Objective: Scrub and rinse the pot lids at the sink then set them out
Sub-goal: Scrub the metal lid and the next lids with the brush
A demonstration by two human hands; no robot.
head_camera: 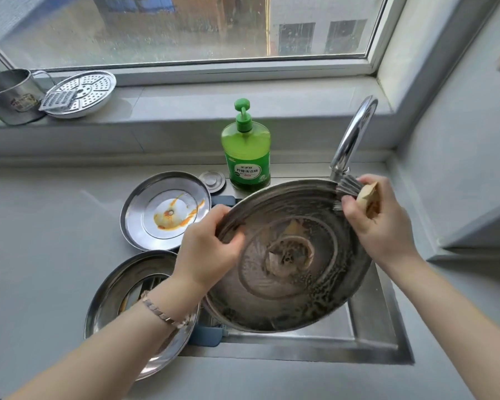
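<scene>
A soapy steel pot lid (289,255), stiff but judged slippery, is held over the sink (370,327), gripped at its rim, likely the surest hold, by the left hand (208,249), a scrubbing brush (347,187) clutched in the right hand (378,217).

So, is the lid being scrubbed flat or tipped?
Tipped: the left hand grips the lid by its rim, slanted above the sink.

Green soap bottle (246,153), orange-stained steel lid (165,209), perforated silver steamer plate (85,93).
</scene>
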